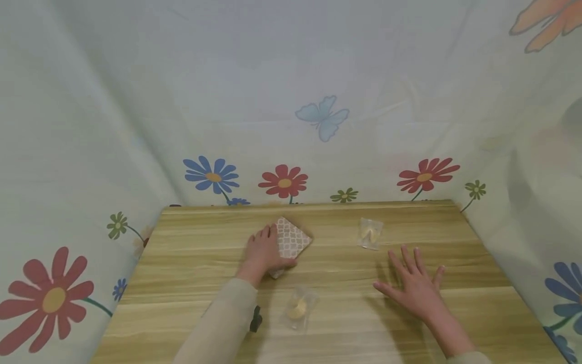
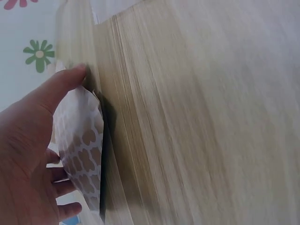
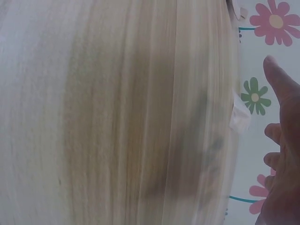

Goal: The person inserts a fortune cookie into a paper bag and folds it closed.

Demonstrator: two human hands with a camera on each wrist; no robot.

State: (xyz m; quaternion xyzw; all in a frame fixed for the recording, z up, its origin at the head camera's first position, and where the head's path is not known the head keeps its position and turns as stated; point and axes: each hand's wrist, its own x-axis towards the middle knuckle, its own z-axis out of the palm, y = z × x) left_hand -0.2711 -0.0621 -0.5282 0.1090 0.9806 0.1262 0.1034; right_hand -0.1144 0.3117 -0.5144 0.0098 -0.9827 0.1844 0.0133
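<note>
A beige packet with a white lattice pattern [image 1: 293, 240] lies at a slant near the middle of the table. My left hand [image 1: 263, 250] holds it from its left side, the thumb at the near edge and the fingers along the far edge. In the left wrist view the patterned packet [image 2: 82, 140] looks thin, with thumb and fingers at opposite sides. My right hand [image 1: 416, 288] hovers over the table's right part, fingers spread, holding nothing. Beyond it lies a clear wrapper with a pale yellow folded piece inside [image 1: 370, 234]. A similar clear wrapper [image 1: 298, 309] sits nearer me.
The wood-grain table [image 1: 204, 222] meets a pale cloth backdrop [image 1: 254, 101] printed with flowers and a butterfly at its back and sides. A small dark object [image 1: 255, 319] shows beside the left sleeve [image 1: 223, 318].
</note>
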